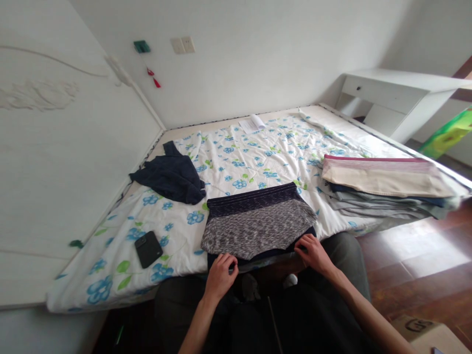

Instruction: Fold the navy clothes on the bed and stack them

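A dark navy and speckled grey garment (258,223) lies folded into a wide shape at the bed's front edge. At its lower left corner is my left hand (222,273), its fingers curled and pinched at the dark hem. My right hand (311,253) is at the lower right corner, thumb and fingers closed on the dark edge. Left of the garment a crumpled navy garment (173,172) rests on the flowered sheet (239,167). To the right stands a stack of folded clothes (383,182), with a beige and pink one on top.
A black phone (148,249) lies on the sheet at the left. Papers (252,124) are near the wall. A white desk (387,93) stands at the back right, and a cardboard box (427,334) is on the floor at the lower right.
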Tool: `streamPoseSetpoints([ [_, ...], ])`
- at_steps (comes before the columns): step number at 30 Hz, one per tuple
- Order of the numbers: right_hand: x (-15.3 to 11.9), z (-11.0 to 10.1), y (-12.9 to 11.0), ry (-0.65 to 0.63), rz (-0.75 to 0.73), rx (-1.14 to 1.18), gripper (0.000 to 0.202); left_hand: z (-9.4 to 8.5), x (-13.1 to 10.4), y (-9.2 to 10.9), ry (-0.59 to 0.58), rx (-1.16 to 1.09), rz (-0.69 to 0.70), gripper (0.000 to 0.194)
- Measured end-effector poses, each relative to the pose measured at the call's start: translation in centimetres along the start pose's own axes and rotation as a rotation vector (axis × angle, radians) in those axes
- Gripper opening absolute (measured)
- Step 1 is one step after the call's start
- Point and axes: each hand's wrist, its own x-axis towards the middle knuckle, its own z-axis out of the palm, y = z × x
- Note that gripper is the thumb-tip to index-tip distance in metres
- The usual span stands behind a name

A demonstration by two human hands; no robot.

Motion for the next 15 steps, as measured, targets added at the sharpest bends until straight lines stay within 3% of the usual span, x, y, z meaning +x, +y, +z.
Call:
streamPoseSetpoints([
  [3, 0.7, 0.5, -0.6, 0.040, 0.006, 0.011, 0.020, 0.5, 0.8, 0.7, 0.000, -0.003, -0.010, 0.014],
  [7, 1.4, 1.2, -1.2, 0.100, -0.014, 0.003, 0.037, 1.3, 1.6, 1.0, -0.016, -0.039, 0.015, 0.036],
  [11, 2.0, 1.5, -1.3, 0.086, -0.026, -0.026, 0.030, 1.3, 1.9, 0.8, -0.029, -0.100, -0.009, 0.025],
  [15, 2.4, 0.9, -1.4, 0.055, -0.064, -0.020, 0.022, 0.0, 2.2, 0.4, 0.011, -0.160, -0.010, 0.022],
])
